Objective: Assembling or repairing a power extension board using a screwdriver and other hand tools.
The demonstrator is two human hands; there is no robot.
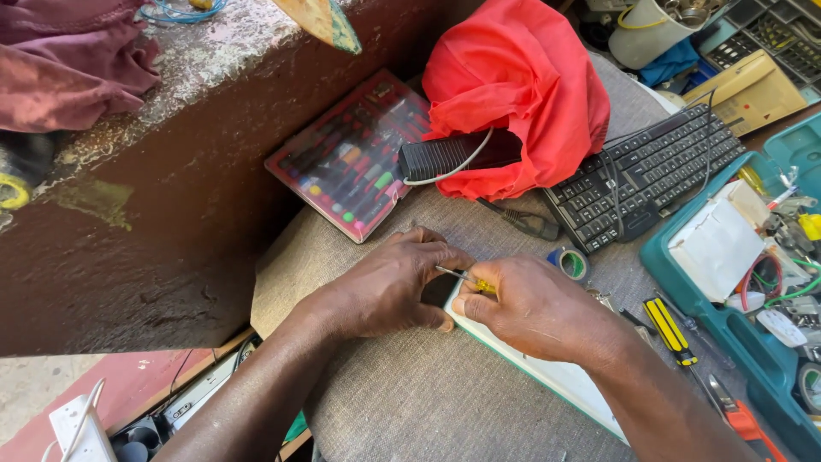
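My left hand (389, 282) rests on the grey cloth-covered table (428, 393) and its fingers pinch the metal shaft of a small yellow-handled screwdriver (469, 278). My right hand (530, 306) grips the handle end of the same screwdriver. Under both hands lies a flat white device with a green edge (564, 378), pressed down at its near corner by my right thumb. Where the screwdriver tip sits is hidden by my fingers.
A red case of screwdriver bits (351, 154) lies open at the back. A red cloth (522, 85) drapes over a black device (453, 156). A black keyboard (650, 167), tape roll (571, 262), yellow-black screwdriver (669, 329) and teal toolbox (753, 282) crowd the right.
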